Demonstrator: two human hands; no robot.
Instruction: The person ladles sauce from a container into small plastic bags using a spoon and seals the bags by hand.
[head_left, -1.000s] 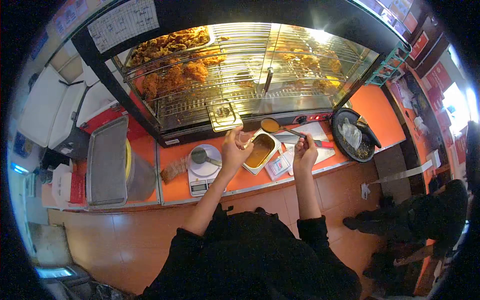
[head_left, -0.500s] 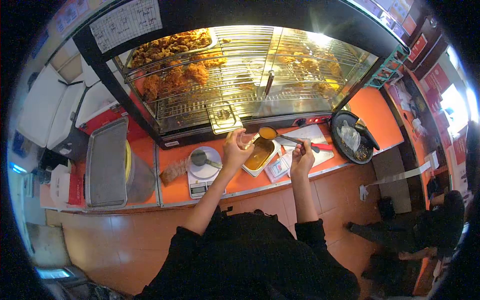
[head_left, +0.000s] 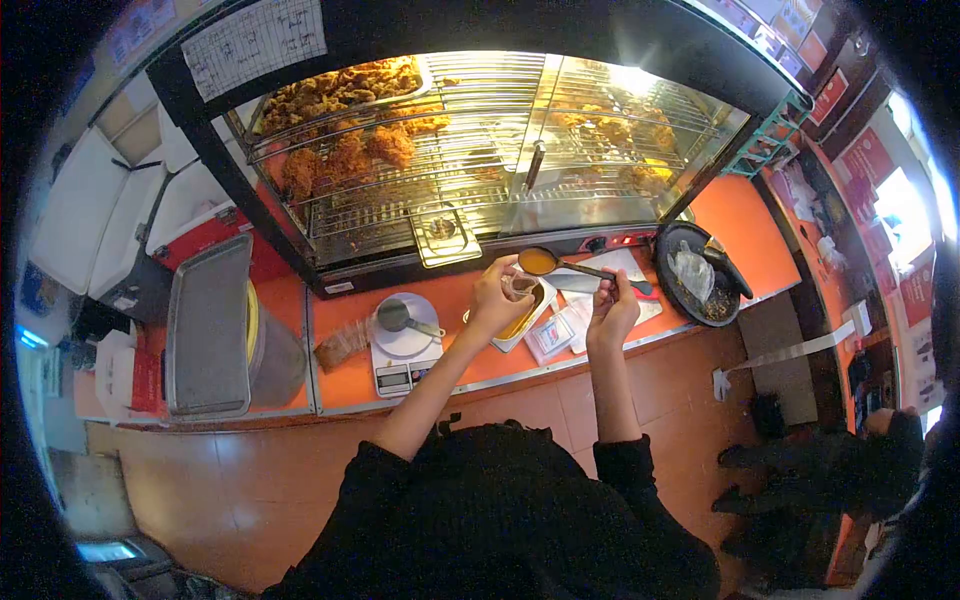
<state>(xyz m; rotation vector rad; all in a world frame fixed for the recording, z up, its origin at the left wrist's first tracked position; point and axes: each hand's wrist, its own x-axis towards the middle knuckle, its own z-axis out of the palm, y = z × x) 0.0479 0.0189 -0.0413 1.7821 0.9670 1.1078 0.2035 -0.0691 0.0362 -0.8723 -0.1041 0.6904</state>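
My right hand (head_left: 612, 312) is closed on the dark handle of a ladle (head_left: 538, 262), whose bowl holds orange-brown sauce. A small clear plastic cup (head_left: 520, 287) is gripped by my left hand (head_left: 492, 298), just below and left of the ladle bowl. Underneath the cup stands a rectangular metal container (head_left: 507, 346) of the same sauce, partly hidden by my left hand and the cup. Right of the container lies a packet with blue and red print (head_left: 553, 336).
A glass-fronted warmer (head_left: 600, 215) with fried chicken on racks rises behind the counter. A kitchen scale (head_left: 393, 378) carrying a round dish and scoop is at left, near a grey tray (head_left: 208, 330). A black bowl (head_left: 715, 312) sits right. Another person (head_left: 830, 465) is at lower right.
My left hand has moved right with the cup, bringing it over the sauce container and close to the ladle bowl. The ladle remains nearly level, slightly higher. The person at right has shifted.
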